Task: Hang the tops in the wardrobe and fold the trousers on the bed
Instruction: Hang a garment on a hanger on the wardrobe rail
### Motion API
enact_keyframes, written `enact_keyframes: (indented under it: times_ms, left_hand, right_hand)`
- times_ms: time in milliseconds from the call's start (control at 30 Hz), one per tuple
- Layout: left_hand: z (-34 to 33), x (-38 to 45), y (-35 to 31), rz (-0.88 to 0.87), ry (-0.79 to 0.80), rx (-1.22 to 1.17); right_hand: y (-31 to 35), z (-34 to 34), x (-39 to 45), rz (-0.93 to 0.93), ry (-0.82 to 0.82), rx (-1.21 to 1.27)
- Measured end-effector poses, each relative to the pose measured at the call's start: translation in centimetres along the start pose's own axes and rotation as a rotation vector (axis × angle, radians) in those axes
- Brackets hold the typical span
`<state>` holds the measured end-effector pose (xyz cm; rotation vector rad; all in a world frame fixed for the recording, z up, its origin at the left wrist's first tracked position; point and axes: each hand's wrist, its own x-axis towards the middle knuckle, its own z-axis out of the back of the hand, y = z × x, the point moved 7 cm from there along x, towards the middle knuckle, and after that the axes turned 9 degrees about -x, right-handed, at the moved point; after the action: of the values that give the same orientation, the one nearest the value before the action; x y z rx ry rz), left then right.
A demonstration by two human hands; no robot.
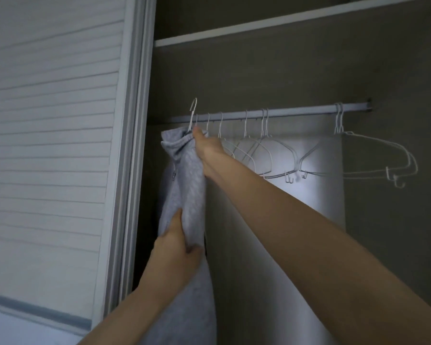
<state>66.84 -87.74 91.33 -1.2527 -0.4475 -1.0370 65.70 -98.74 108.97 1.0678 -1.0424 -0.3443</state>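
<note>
A light grey hooded top [184, 185] hangs on a white wire hanger whose hook [193, 108] is raised just above the left end of the wardrobe rail [296, 111]. My right hand [207, 150] grips the top's collar and the hanger neck. Lower down, my left hand [177, 247] holds a bunch of the top's fabric. The hanger's shoulders are hidden inside the top.
Several empty white wire hangers [266, 155] hang along the rail, and more [373, 158] hang at its right end. A slatted sliding door [52, 135] stands to the left. A white shelf [271, 23] runs above the rail.
</note>
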Motion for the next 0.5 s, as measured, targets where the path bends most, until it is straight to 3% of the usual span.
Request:
enact_keyframes:
  times_ms: [167, 233, 300, 367, 433, 500]
  left_hand:
    - [0.2, 5.6, 3.5, 0.040, -0.093, 0.047]
    - [0.4, 6.9, 3.9, -0.027, -0.131, 0.033]
    - [0.7, 8.0, 4.4, -0.045, -0.162, 0.010]
    - [0.8, 9.1, 5.2, -0.041, -0.196, 0.001]
    - [0.5, 10.0, 6.2, -0.015, -0.203, 0.013]
    - [0.3, 10.7, 7.2, 0.008, -0.198, 0.020]
  right_hand:
    - [1.2, -2.6, 6.6, 0.047, -0.097, 0.007]
    - [1.8, -3.5, 9.0, 0.074, -0.125, -0.231]
    - [2.6, -4.5, 10.9, 0.119, -0.059, -0.333]
    - [2.3, -5.9, 11.6, 0.072, 0.075, -0.218]
    - [2.1, -7.1, 11.8, 0.091, 0.150, -0.281]
    - [1.7, -7.6, 12.8, 0.096, 0.091, -0.225]
